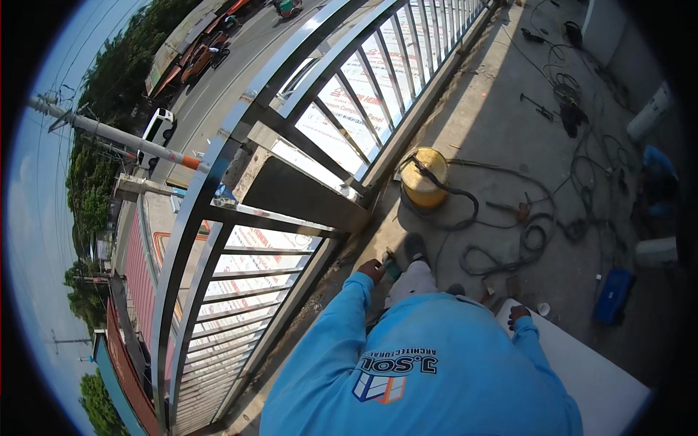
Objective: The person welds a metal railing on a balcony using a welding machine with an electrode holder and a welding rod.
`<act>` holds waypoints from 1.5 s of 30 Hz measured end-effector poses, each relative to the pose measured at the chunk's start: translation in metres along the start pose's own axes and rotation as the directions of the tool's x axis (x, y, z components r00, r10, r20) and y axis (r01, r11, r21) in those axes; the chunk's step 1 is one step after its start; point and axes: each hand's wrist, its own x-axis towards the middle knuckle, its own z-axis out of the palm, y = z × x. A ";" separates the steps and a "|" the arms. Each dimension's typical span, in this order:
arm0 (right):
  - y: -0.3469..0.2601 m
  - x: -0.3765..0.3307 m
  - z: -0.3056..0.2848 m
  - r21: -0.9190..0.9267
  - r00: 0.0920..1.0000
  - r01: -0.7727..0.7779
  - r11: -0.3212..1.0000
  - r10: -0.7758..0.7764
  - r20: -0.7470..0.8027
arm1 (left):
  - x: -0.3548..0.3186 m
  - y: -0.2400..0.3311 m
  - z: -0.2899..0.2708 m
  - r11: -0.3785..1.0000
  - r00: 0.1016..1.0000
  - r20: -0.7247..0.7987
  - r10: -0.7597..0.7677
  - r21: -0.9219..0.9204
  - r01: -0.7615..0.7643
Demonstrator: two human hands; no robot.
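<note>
So this is a straight-down look from a balcony edge, and the stainless railing is the thing everything lines up with. The person is standing right up against it, light blue sleeves coming in from the bottom.

The left hand hangs low, just on the slab side of the railing's base, right next to a small teal-bodied power tool. It looks closed around the tool's handle, but the hand is small in the shot and I honestly can't tell how tight the hold is, or whether it's gripping or only touching. Keeping it down by the bottom rail makes sense to me if the joints down there are what's being worked.

The right hand is farther from the railing, fingers curled down onto the near edge of a white board, probably to steady it. Can't tell if it's pinching anything.

A yellow bucket sits close to the railing's concrete curb with a dark hose or cable draped over its rim, handy but out from underfoot. Black cables snake across the slab away from the railing, my guess is they're feeding the tools. A blue box sits well out from the railing. A shoe is planted just past the tool.
</note>
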 end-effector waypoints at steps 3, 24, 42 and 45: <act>-0.070 -0.025 -0.007 -0.188 0.991 0.117 0.975 -0.127 -0.041 | 0.020 -0.021 -0.032 0.998 1.000 0.000 -0.027 0.055 0.027; -0.474 0.025 -0.189 -0.252 0.946 0.207 0.945 -0.259 -0.195 | 0.108 -0.129 -0.031 0.874 0.935 -0.233 -0.269 -0.466 0.135; -0.613 0.340 -0.180 -0.378 0.692 0.474 0.796 -0.601 -0.398 | 0.414 0.024 0.173 1.000 0.962 0.275 0.008 -0.025 -0.001; -0.607 0.383 -0.182 -0.380 0.678 0.551 0.743 -0.664 -0.317 | 0.515 -0.002 0.230 1.000 0.987 0.159 0.011 0.022 -0.015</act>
